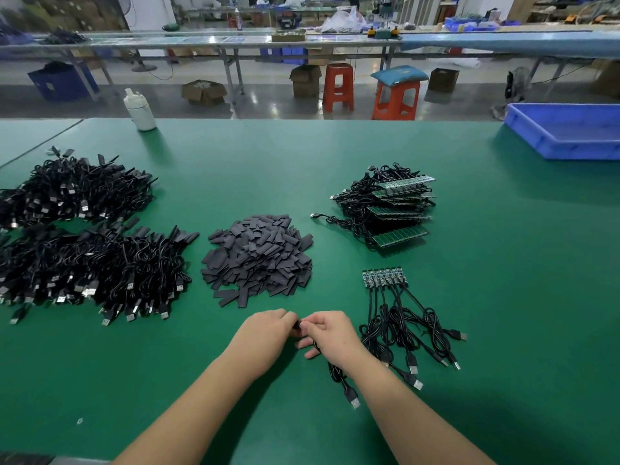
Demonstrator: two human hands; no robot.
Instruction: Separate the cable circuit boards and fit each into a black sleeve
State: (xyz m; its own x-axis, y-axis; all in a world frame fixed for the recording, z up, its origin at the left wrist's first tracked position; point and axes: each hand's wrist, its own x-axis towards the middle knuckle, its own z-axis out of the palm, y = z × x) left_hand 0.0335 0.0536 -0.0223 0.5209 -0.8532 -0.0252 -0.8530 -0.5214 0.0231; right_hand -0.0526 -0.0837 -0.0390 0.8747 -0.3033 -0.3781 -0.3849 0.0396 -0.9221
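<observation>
Both hands meeting over green tabletop [335, 156], left hand [268, 333] and right hand [330, 333] fingers pinching a small black sleeve [296, 325], its USB cable [339, 377] trailing beneath, sleeve pile [258, 256] beyond, joined board strip [382, 279] right.

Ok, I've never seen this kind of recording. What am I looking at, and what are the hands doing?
One camera, worn on a person's head, looks down at a green table. The left hand and right hand meet and pinch a small black piece, mostly hidden; a cable trails from under the right hand. Ahead lies a pile of sleeves. To the right: a strip of boards with cables attached, and a stack of strips behind it. To the left: heaps of cables. A blue bin and a white bottle stand at the far edge.
</observation>
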